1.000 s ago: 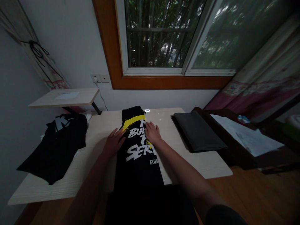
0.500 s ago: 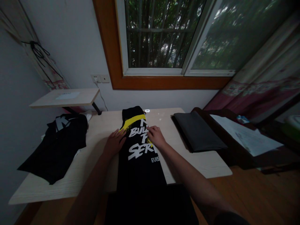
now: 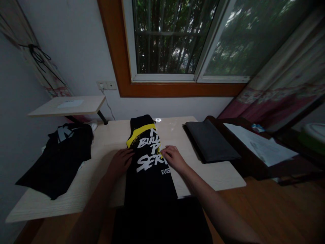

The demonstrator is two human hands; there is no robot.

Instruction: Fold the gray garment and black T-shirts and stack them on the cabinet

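A black garment (image 3: pixel 144 181) with white lettering and a yellow band lies folded into a long narrow strip on the table, its near end running toward my body. My left hand (image 3: pixel 121 163) rests along its left edge, fingers stretched out and the tips on the cloth. At the right edge, beside the lettering, my right hand (image 3: pixel 174 158) touches the fabric with slightly bent fingers. Neither hand lifts the cloth.
On the pale table (image 3: pixel 101 145), another black garment (image 3: pixel 66 159) lies rumpled at left, near a small raised shelf (image 3: pixel 83 105). A dark grey folder-like item (image 3: pixel 212 140) lies at right. Beyond it, paper (image 3: pixel 256 144) rests on a dark surface. A window (image 3: pixel 175 40) is ahead.
Both hands have slid toward me along the garment's edges, uncovering more of the yellow band and lettering. The garment stays in place; the view has shifted slightly.
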